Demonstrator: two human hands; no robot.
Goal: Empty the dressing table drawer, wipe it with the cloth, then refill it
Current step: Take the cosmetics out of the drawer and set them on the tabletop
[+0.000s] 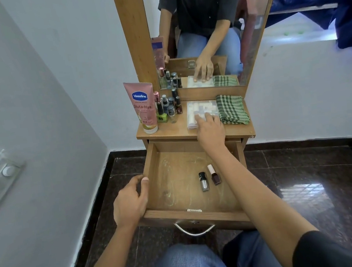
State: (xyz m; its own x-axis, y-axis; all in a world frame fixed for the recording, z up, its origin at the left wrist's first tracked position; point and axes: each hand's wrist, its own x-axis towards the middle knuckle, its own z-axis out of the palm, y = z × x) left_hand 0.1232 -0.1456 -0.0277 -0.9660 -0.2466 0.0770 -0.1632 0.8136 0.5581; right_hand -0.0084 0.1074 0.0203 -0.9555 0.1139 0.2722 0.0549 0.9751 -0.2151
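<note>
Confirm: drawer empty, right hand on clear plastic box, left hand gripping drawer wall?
Wrong: head view shows a silver nail polish bottle and a dark red nail polish bottle in the drawer. Correct: right hand on clear plastic box, left hand gripping drawer wall.

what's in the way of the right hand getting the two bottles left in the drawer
Nothing visible. The silver bottle and dark bottle lie uncovered on the open drawer floor. The right hand rests on the box on the tabletop; the left hand grips the drawer's left wall, clear of them.
</note>
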